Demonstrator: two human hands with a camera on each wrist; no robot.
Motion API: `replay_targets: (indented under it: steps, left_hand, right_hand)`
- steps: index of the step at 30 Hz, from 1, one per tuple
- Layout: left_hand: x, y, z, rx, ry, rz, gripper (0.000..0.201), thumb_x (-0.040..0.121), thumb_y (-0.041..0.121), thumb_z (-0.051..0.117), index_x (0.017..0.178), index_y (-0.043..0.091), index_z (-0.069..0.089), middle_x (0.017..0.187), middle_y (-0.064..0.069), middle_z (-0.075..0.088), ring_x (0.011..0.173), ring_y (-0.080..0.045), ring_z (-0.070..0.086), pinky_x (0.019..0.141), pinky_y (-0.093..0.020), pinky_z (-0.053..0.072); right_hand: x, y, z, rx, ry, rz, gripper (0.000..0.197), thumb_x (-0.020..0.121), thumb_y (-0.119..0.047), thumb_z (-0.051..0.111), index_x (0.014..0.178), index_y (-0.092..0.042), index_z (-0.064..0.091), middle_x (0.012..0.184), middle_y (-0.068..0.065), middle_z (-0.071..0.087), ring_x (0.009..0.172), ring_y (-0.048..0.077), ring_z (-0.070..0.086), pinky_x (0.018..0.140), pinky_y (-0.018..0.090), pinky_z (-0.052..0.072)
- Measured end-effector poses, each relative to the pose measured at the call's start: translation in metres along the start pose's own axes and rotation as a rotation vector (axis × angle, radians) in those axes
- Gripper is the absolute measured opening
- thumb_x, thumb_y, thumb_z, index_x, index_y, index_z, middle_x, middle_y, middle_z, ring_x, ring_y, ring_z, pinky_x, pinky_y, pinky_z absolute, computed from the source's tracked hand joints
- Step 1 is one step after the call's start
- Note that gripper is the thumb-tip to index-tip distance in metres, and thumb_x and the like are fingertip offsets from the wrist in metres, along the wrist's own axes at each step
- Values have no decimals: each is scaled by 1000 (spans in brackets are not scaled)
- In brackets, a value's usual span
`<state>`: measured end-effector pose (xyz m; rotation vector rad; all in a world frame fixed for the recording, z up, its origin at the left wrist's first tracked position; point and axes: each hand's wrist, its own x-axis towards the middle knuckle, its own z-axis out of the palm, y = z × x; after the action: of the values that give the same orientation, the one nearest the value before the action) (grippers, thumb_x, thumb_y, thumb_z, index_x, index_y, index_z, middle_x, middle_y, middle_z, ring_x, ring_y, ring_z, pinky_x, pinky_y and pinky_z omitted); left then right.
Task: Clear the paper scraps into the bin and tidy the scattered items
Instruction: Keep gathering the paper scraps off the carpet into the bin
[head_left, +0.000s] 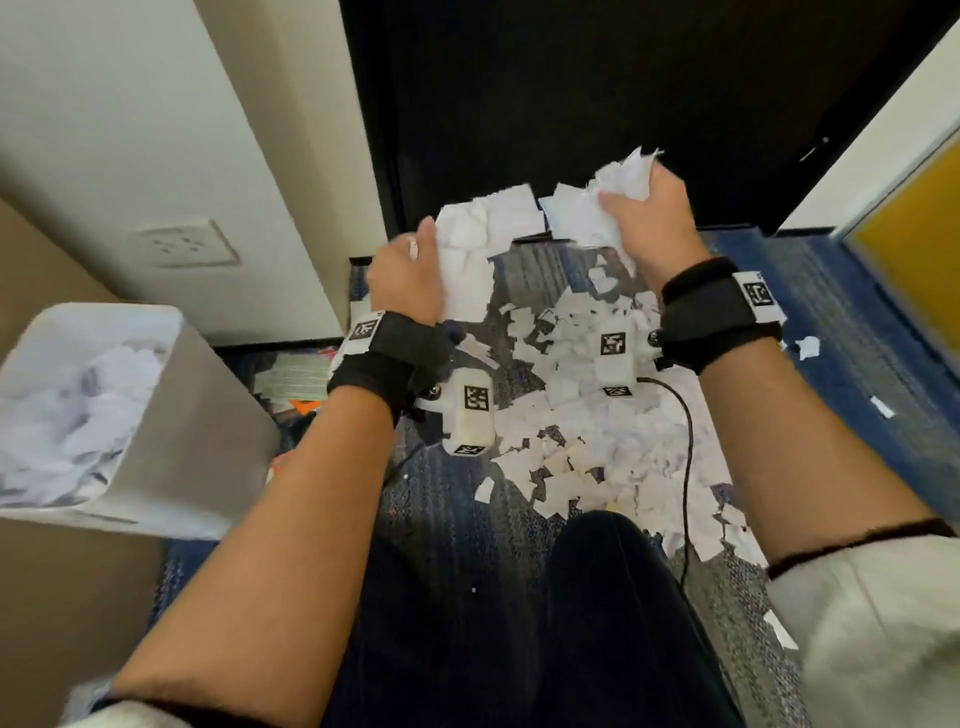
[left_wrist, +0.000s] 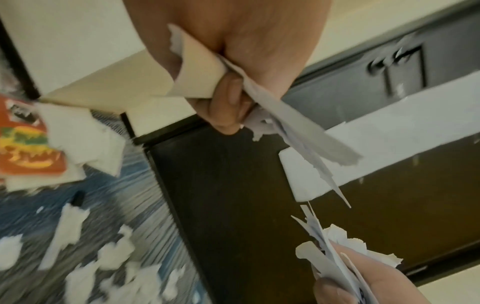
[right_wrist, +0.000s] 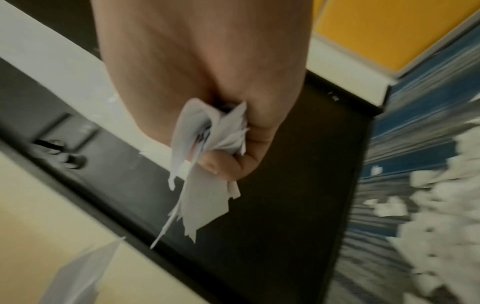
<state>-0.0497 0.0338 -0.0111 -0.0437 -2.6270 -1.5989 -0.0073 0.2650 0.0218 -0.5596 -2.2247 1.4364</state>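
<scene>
Here we are, looking down over both forearms, and each of our 2 hands is full. Our left hand has its fingers curled round a wad of torn white paper, thumb up along its edge; the left wrist view shows a fingertip pressing a bent cream piece and a long white strip into the palm. Our right hand is clenched on a second bunch of scraps, held a touch higher and farther out, with ragged ends poking above the knuckles. From the right wrist view we see the shreds trailing down out of the fist, a thumb tip clamped across them.

Both handfuls hang above the carpet, in front of a dark door. Below them the main heap of paper scraps lies spread on the floor between our wrists and our knees, with a black cable crossing its right side. A few stray bits sit on the blue carpet off to the right.

The bin stands at our left, just beside the left forearm, already holding white scraps. Between it and the wall, some colourful printed items lie on the floor.
</scene>
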Motion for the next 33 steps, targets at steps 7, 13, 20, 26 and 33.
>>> replay_targets:
  steps: [7,13,20,26,33]
  left_hand:
    - [8,-37,-187,-3,317,-42,48,101,41,41,69,6,49,62,-5,46,69,-22,40,58,-30,27]
    - [-8,-110,-301,331,327,-117,46,103,37,38,85,3,62,88,-21,64,80,-38,54,72,-37,39]
    - [5,-167,-330,437,321,-245,36,102,33,41,105,2,58,102,-27,65,95,-44,60,75,-41,45]
    - [10,-196,-315,408,228,-224,22,96,21,52,112,10,60,109,-18,64,100,-38,60,83,-40,46]
    - [10,-217,-314,630,137,90,36,76,3,65,110,17,64,114,-8,52,103,-27,54,83,-32,46]
  right_hand:
    - [-60,-152,130,120,-288,-241,21,82,-24,59,101,-18,64,96,1,68,87,24,68,64,31,50]
    - [-122,-202,268,134,-549,-242,17,86,-19,60,102,-23,61,103,3,68,92,29,68,60,32,51]
    - [-172,-175,385,-232,-756,-236,25,86,-14,59,109,-7,64,109,13,68,103,32,63,82,33,48]
    - [-186,-143,420,-469,-1037,-177,90,82,-26,74,152,-17,18,144,13,47,125,30,51,100,36,46]
    - [-164,-120,403,-486,-949,-494,76,72,-10,77,140,-21,45,128,10,48,115,26,51,97,29,42]
